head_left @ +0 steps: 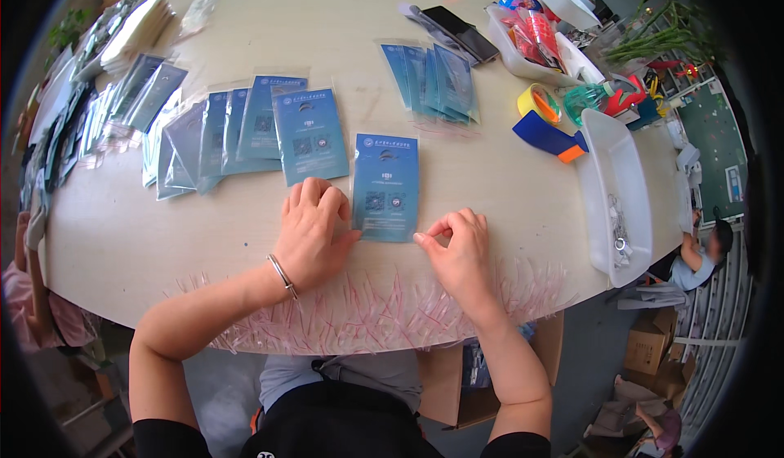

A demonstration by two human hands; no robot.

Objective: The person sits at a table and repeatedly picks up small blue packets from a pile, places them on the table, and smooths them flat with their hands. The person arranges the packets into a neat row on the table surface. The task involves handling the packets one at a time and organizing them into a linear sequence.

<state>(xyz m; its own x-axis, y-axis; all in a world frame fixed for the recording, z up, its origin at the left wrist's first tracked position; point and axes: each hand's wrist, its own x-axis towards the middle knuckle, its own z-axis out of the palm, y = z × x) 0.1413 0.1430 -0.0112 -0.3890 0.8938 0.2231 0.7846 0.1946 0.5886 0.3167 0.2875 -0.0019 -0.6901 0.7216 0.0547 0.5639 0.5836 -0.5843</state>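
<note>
A blue printed card in a clear plastic sleeve (386, 164) lies flat on the table in front of me. My left hand (312, 233), a metal bangle at its wrist, is at the sleeve's lower left corner, fingers curled and thumb touching the edge. At the lower right corner my right hand (459, 252) pinches the sleeve's edge between thumb and forefinger. Just beyond my left hand, another sleeved blue card (310, 131) rests on an overlapping row of sleeved cards (214, 135). Farther off to the right is a fanned group of sleeved cards (441, 82).
Thin pink-and-clear plastic strips (367, 315) litter the near table edge. To the right stand a white tray (594, 188) with metal rings, a blue tape dispenser (547, 135) and yellow tape (536, 105). A phone (460, 33) lies at the back. Stacked sleeves (135, 29) fill the far left.
</note>
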